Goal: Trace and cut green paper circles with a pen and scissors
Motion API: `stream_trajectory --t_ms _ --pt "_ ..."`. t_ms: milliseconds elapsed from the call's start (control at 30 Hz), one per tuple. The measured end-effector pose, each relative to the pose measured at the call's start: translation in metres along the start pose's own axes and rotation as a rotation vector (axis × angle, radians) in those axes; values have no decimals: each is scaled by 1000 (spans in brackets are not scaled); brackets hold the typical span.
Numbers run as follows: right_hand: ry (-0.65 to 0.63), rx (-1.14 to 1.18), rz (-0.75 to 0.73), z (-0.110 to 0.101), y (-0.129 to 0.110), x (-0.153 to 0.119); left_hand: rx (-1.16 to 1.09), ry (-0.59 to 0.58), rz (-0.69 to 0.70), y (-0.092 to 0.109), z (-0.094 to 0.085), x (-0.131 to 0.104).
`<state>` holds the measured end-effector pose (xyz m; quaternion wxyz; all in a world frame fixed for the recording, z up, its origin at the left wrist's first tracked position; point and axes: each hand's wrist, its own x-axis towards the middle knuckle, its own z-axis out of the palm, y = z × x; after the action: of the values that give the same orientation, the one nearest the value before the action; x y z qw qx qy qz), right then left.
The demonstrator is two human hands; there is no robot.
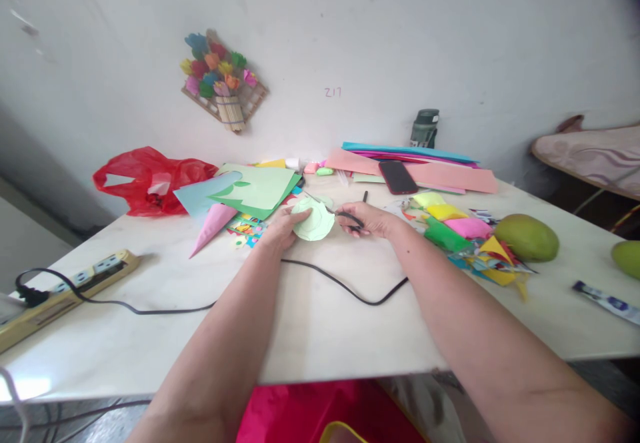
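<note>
You are gripping a pale green paper disc (324,227) between the thumb and fingers of your left hand (283,228), while your right hand (364,219) is closing around black-handled scissors (353,220) at the disc's right edge. The hands are working near each other without touching. The disc is already showing a roughly round outline, with curved lines lying uncut inside its rim; how much trimming is remaining, you cannot tell from here. Left of your hands, a cutaway green sheet (257,186) is lying near a pink paper cone (214,224); to their right, colored paper scraps (493,261) are gathering in a heap.

Beyond your left hand, a red plastic bag (135,177) is slumping open around something reddish, too unclear to name. Beyond your right, a dark green bottle (425,129) is standing capped, its contents hiding. Above, a wall-hung stick vase (231,113) is holding multicolored flowers (213,64).
</note>
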<state>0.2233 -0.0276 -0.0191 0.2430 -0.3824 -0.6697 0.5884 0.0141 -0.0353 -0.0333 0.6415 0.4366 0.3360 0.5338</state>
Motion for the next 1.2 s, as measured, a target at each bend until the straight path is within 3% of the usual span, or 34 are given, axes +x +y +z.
stream_trajectory --t_ms 200,733,1200 --pt "46 -62 -29 2 0 -2 -11 -2 -21 -1 -1 1" --pt "-68 -13 7 -2 2 0 25 -32 -40 1 1 -2" --pt "-3 -54 -35 1 -1 -3 14 -52 -31 -1 -2 1"
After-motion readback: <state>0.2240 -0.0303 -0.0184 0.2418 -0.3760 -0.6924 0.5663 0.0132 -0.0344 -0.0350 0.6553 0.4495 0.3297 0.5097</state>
